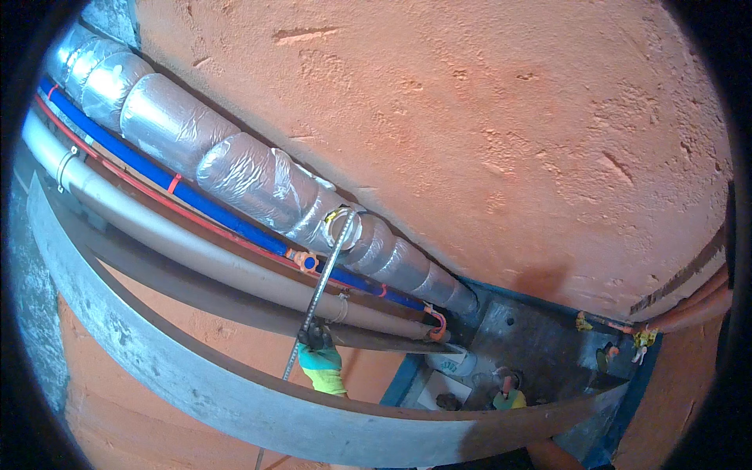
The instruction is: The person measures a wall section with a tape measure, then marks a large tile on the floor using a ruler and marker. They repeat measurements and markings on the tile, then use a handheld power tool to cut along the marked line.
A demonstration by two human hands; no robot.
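My left hand, in a teal and yellow-green glove with dark fingertips, is closed around a long, thin metal strip with evenly spaced marks. The strip slants up across the pipes to a pale round collar on the foil-wrapped pipe. Its lower part passes behind the curved grey beam. Behind the beam's right part shows a yellow-green, glove-like shape beside a reddish piece. Whether that is my right hand I cannot tell. A bare stretch of limb shows at the lower edge.
A blue pipe with an orange valve, a thin red line and thick grey pipes run beside the foil-wrapped one. Orange plaster lies close above. A whitish bucket and a pale box stand on the concrete.
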